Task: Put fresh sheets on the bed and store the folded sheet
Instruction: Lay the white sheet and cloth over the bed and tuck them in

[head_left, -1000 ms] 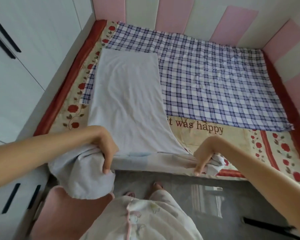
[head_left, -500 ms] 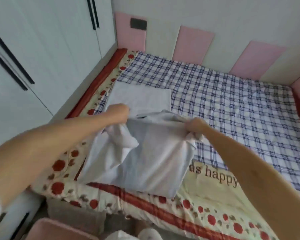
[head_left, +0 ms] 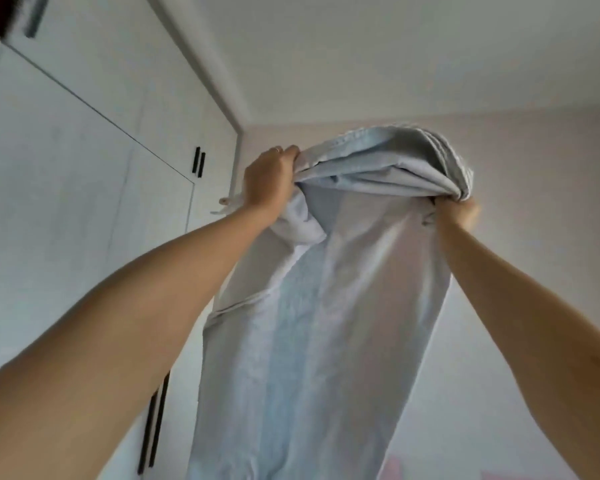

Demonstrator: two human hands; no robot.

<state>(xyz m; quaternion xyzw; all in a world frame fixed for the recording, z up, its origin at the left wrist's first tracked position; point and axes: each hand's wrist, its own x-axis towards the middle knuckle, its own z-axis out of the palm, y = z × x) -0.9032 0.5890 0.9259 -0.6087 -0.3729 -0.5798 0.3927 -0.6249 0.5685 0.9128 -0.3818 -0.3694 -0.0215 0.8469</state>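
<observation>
Here, mid-shake-out. Pale blue sheet (head_left: 326, 323) held high overhead, bunched along its top between left hand (head_left: 269, 178) and right hand (head_left: 458, 211), fingers of both curled tight into the gathered cloth; remainder hanging loose in folds beside the white wardrobe (head_left: 84, 174). Bed out of view. Judged early in the task: not yet spread or tucked, with any folding and storing apparently yet to come.
</observation>
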